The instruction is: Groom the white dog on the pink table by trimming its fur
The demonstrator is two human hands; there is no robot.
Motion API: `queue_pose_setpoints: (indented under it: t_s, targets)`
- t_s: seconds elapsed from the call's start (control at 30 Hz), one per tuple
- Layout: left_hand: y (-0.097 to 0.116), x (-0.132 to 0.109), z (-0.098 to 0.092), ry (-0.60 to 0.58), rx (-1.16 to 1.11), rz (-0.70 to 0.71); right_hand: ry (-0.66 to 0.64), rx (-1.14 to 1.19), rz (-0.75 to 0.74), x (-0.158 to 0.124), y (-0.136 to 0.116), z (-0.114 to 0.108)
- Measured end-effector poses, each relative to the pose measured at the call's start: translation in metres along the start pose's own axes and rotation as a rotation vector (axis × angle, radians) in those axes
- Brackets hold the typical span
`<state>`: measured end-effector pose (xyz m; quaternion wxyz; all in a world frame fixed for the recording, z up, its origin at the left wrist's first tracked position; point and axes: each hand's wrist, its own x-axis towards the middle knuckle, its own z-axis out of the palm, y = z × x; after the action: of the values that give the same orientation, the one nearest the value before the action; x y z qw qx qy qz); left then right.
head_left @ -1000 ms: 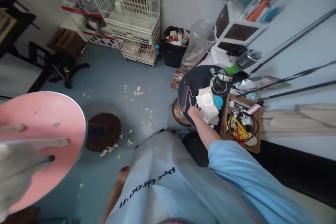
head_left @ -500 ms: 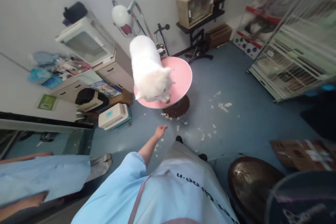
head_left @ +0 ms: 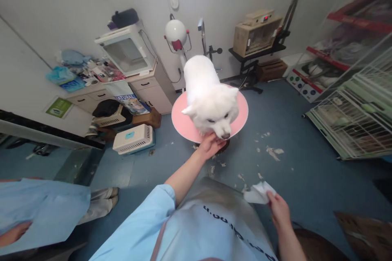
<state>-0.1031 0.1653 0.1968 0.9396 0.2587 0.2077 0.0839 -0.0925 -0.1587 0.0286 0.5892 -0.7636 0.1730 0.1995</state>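
Note:
A white fluffy dog (head_left: 208, 94) stands on a round pink table (head_left: 183, 120), its head lowered toward me. My left hand (head_left: 210, 145) reaches up under its chin, fingers curled against the fur below the muzzle. My right hand (head_left: 277, 208) is lower right, near my apron, closed on a crumpled white tissue (head_left: 259, 193). My light blue sleeves and grey apron (head_left: 220, 228) fill the bottom of the view.
Tufts of white fur (head_left: 272, 151) litter the blue floor. A wire cage (head_left: 358, 124) stands at right, a cabinet (head_left: 150, 89) with a glass box at back left, a white carrier (head_left: 133, 138) on the floor. Another person's sleeve (head_left: 36, 208) shows at lower left.
The view swung from the cluttered side table to the dog. My left hand rose from mid-air to the dog's chin; my right hand came in holding the tissue. The dog lifted its head.

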Motion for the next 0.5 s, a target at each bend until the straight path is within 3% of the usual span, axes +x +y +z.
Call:
queue_pose_setpoints:
  t_s: [0.1,0.23,0.3,0.37,0.43,0.5]
  targets:
    - [0.011,0.001,0.029,0.025,-0.069,0.042,-0.217,0.011,0.025,0.005,-0.017,0.052]
    - [0.042,-0.007,0.037,0.069,0.052,0.056,-0.368,-0.012,-0.006,0.017,-0.032,0.082]
    - [0.069,-0.026,0.033,0.077,0.301,0.021,-0.408,-0.052,-0.033,0.027,-0.04,0.091]
    - [0.103,-0.053,0.039,0.022,0.77,-0.013,-0.443,-0.074,-0.044,0.038,-0.049,0.098]
    - [0.134,-0.08,0.068,-0.021,1.215,0.091,-0.482,-0.075,-0.038,0.05,-0.058,0.104]
    - [0.151,-0.089,0.116,0.022,1.514,0.309,-0.53,-0.087,-0.04,0.062,-0.067,0.108]
